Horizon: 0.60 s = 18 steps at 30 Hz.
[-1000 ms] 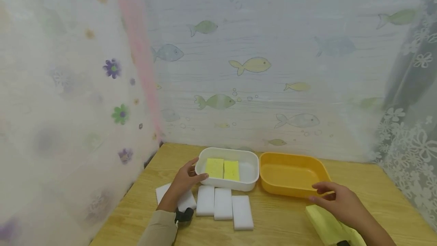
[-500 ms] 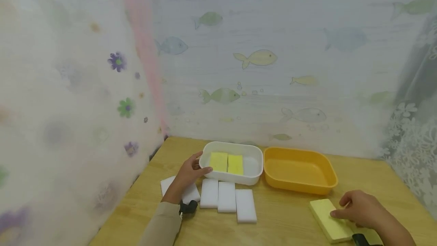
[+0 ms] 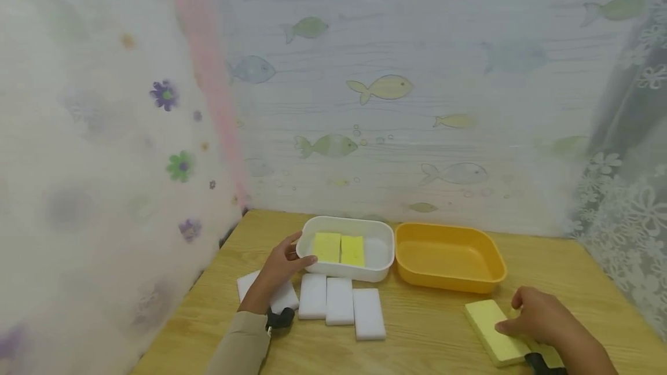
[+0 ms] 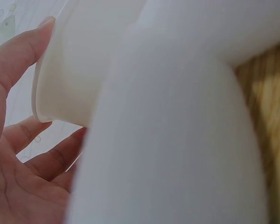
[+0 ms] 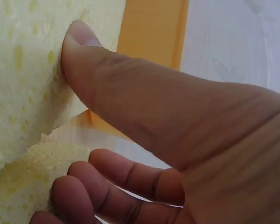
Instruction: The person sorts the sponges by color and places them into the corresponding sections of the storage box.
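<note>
My left hand (image 3: pixel 281 265) holds the left end of a white plastic tub (image 3: pixel 383 274). Its thumb lies at the rim and the other fingers spread along the outer wall, as the left wrist view shows close up. Inside that tub two yellow sponges (image 3: pixel 327 246) lie side by side. At the right front, my right hand (image 3: pixel 539 314) grips a pale yellow sponge (image 3: pixel 490 320), thumb on its broad face. In the right wrist view the curled fingers (image 5: pixel 107 186) rest against a second yellow sponge (image 5: pixel 18 196) just under it.
An orange tub (image 3: pixel 448 282) with nothing in it stands against the white tub's right side. Several white sponge blocks (image 3: pixel 369 314) lie on the wooden table (image 3: pixel 427 334) before the white tub, one partly behind the left wrist. Patterned curtains (image 3: pixel 385 149) hang behind and at the sides.
My right hand has come down and right from the orange tub's front corner onto the yellow sponge, gripping it. The left hand stays on the white tub. The head view shifts slightly.
</note>
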### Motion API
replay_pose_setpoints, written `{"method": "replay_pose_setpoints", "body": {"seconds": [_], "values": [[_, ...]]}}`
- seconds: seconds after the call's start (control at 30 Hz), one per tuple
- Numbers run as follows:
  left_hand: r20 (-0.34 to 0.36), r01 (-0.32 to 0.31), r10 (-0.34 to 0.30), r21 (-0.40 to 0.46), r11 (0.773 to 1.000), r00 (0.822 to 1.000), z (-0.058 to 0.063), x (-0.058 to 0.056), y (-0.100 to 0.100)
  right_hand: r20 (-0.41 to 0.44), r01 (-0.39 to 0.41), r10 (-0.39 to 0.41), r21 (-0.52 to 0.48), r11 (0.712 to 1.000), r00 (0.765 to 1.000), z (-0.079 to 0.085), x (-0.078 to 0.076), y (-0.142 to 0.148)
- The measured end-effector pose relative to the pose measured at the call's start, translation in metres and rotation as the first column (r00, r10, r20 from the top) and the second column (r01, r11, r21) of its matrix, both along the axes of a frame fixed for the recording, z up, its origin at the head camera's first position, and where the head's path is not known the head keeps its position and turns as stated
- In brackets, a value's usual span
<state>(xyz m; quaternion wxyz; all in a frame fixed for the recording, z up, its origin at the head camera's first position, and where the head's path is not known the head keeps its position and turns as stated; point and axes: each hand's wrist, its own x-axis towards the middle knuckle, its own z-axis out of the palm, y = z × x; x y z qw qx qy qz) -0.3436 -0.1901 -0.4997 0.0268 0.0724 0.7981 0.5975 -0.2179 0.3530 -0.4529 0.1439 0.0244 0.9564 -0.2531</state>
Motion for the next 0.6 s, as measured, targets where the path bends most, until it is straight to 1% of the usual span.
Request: {"method": "replay_pose_setpoints", "body": {"seconds": [0.13,0.23,0.33,0.47,0.57,0.6], "values": [[-0.003,-0.009,0.009,-0.003,1.0,1.0,0.0002,0.0022,-0.0006,-0.003,0.002,-0.002,-0.012,1.0,1.0,0.0,0.0005,-0.0022],[-0.008,-0.01,0.01,0.0,1.0,1.0,-0.0005,0.0034,-0.0019,0.0,-0.005,0.005,-0.043,0.999,1.0,-0.0018,0.0006,-0.0035],[-0.014,-0.011,0.011,0.001,1.0,1.0,-0.0005,0.0048,-0.0028,0.004,-0.043,0.043,-0.067,0.997,0.999,-0.0038,-0.0002,-0.0038],[-0.021,-0.009,0.009,0.0,1.0,1.0,-0.0004,0.0055,-0.0031,0.024,-0.06,0.062,-0.092,0.994,0.998,-0.0073,-0.0007,-0.0028],[-0.021,-0.006,0.006,-0.001,1.0,1.0,-0.0001,0.0057,-0.0024,0.034,-0.064,0.07,-0.136,0.989,0.997,-0.0092,-0.0006,0.0003],[-0.023,-0.007,0.007,-0.003,1.0,1.0,-0.0001,0.0056,-0.002,0.032,-0.09,0.097,-0.165,0.982,0.995,-0.0095,-0.0005,0.0028]]}}
